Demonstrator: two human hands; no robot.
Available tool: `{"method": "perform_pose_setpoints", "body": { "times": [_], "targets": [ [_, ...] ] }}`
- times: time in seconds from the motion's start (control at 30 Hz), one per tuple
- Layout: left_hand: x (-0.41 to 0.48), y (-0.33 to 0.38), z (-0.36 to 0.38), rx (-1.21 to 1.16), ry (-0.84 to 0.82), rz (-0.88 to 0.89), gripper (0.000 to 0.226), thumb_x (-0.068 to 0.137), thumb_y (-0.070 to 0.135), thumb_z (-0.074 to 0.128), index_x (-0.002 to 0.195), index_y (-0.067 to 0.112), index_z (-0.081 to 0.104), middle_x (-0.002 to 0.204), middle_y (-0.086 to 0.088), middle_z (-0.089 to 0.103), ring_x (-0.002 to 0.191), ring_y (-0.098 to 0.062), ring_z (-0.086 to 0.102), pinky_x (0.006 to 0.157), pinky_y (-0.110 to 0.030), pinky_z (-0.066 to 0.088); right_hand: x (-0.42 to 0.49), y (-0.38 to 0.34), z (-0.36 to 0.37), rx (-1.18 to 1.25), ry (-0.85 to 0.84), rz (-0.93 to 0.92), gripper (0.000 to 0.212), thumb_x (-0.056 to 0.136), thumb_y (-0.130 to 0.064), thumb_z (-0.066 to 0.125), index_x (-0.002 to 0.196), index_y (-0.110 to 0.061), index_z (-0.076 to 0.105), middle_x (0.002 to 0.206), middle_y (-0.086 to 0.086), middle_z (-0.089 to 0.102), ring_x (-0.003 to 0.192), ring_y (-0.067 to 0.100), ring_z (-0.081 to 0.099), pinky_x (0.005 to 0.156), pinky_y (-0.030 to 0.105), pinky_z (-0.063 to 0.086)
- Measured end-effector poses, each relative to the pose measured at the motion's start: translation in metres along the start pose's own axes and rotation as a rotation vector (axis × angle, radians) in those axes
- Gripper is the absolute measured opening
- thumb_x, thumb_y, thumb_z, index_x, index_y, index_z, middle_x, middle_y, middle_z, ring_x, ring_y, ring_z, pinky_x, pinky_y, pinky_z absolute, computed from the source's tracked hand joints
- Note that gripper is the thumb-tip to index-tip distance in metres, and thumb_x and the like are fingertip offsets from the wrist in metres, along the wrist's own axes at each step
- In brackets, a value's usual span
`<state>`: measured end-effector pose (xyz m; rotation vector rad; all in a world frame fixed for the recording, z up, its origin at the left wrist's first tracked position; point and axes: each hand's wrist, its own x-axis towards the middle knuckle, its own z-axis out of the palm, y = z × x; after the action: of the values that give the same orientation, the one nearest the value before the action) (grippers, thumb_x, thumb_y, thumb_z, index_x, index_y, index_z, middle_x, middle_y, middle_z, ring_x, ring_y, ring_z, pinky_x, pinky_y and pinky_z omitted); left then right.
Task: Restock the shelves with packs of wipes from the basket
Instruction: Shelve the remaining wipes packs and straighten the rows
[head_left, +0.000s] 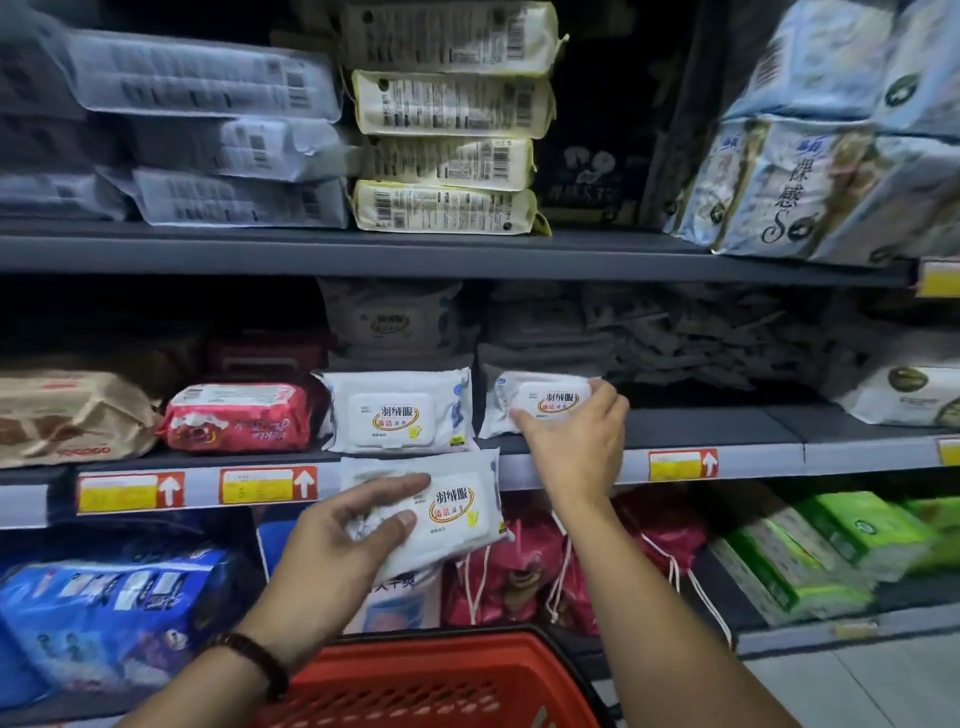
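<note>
Middle shelf: grey, price tags along its front edge. Red basket: below the hands, contents hidden. White wipes pack: upright on the shelf. Second wipes pack: just beside it, gripped by the right hand. Third wipes pack: in front of the shelf edge, gripped by the left hand.

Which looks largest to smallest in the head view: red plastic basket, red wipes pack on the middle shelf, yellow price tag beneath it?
1. Red plastic basket, though it is nearest the camera.
2. Red wipes pack.
3. Yellow price tag.
</note>
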<state>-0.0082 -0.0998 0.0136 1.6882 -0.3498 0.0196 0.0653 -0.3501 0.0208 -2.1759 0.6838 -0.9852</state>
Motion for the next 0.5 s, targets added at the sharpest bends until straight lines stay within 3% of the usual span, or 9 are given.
{"method": "perform_pose_setpoints", "body": {
  "times": [0.07,0.2,0.37,0.43,0.5],
  "targets": [
    [0.006,0.004,0.005,0.010,-0.003,0.012,0.032,0.096,0.003,0.072,0.112,0.029,0.083,0.119,0.021,0.077,0.120,0.005,0.066,0.106,-0.018,0.048,0.006,0.001,0.005,-0.017,-0.021,-0.010,0.100,0.062,-0.058,0.094,0.135,-0.007,0.048,0.130,0.015,0.054,0.116,0.039,0.061,0.096,0.046,0.052],
    [0.012,0.014,0.011,0.015,-0.006,0.005,0.032,0.096,0.003,0.071,0.113,0.027,0.082,0.119,0.020,0.077,0.121,0.005,0.065,0.110,-0.024,0.046,0.011,0.003,0.004,-0.041,-0.054,-0.021,0.100,0.065,-0.060,0.092,0.137,-0.008,0.049,0.131,0.016,0.053,0.117,0.039,0.060,0.095,0.047,0.054],
    [0.018,0.030,0.022,0.012,-0.037,0.046,0.039,0.096,0.003,0.071,0.117,0.035,0.081,0.125,0.022,0.075,0.124,0.005,0.064,0.107,-0.019,0.049,0.030,0.009,-0.027,-0.015,-0.242,-0.014,0.071,0.091,-0.050,0.072,0.148,-0.015,0.049,0.138,0.018,0.053,0.125,0.040,0.056,0.102,0.043,0.048],
    [0.023,0.039,0.031,-0.011,-0.059,0.093,0.047,0.097,0.001,0.070,0.124,0.038,0.076,0.131,0.023,0.072,0.127,0.007,0.061,0.103,-0.011,0.049,0.041,0.013,-0.046,-0.059,-0.289,-0.030,0.057,0.091,-0.053,0.069,0.136,-0.019,0.062,0.131,0.015,0.063,0.122,0.037,0.058,0.102,0.041,0.049],
    [0.032,0.048,0.041,-0.049,-0.081,0.141,0.057,0.097,-0.003,0.068,0.135,0.040,0.069,0.137,0.023,0.068,0.131,0.006,0.058,0.102,-0.008,0.047,0.051,0.015,-0.069,0.029,-0.399,-0.007,0.041,0.090,-0.058,0.069,0.112,-0.023,0.074,0.114,0.005,0.073,0.109,0.027,0.065,0.092,0.036,0.051]
  ]
}}
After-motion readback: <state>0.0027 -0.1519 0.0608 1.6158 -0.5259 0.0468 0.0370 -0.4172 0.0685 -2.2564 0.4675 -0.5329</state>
